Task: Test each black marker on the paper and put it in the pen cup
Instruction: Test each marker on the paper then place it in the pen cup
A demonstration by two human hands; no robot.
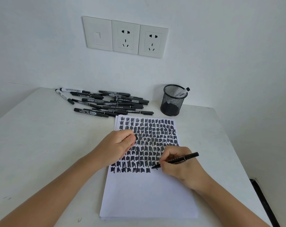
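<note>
R hand [180,167]: uncapped blk marker [185,158]

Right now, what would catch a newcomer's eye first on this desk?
The paper in the middle, half filled with rows of black scribbles; the right hand holds a marker tip-down on it, and the left hand grips a cap. Behind lie a heap of markers, left, and a mesh pen cup, right.

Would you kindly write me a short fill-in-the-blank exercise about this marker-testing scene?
1. The right hand holds a black marker with its tip on the ____.
2. The left hand pinches a small black ____.
3. The mesh pen cup holds ____ white marker.
4. The marker pile lies to the cup's ____.
Missing words: paper; cap; one; left.
</note>
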